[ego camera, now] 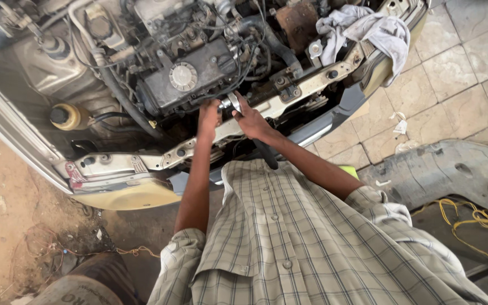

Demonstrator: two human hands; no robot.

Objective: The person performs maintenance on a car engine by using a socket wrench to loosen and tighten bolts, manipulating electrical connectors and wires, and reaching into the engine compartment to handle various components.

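Fig.: we close our left hand point(209, 116) and right hand point(249, 120) on a metal wrench point(231, 103) | rigid, likely oily; grip the shank | engine point(184, 76) behind.

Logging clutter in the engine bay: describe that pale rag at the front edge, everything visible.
The crumpled pale grey-white cloth rag looks like soft, worn fabric with faint grimy patches. It lies bunched in folds over the front corner of the open engine bay, one end hanging down over the cream-coloured car body edge towards the tiled floor. A round metal cap sits right beside it. Neither hand touches it.
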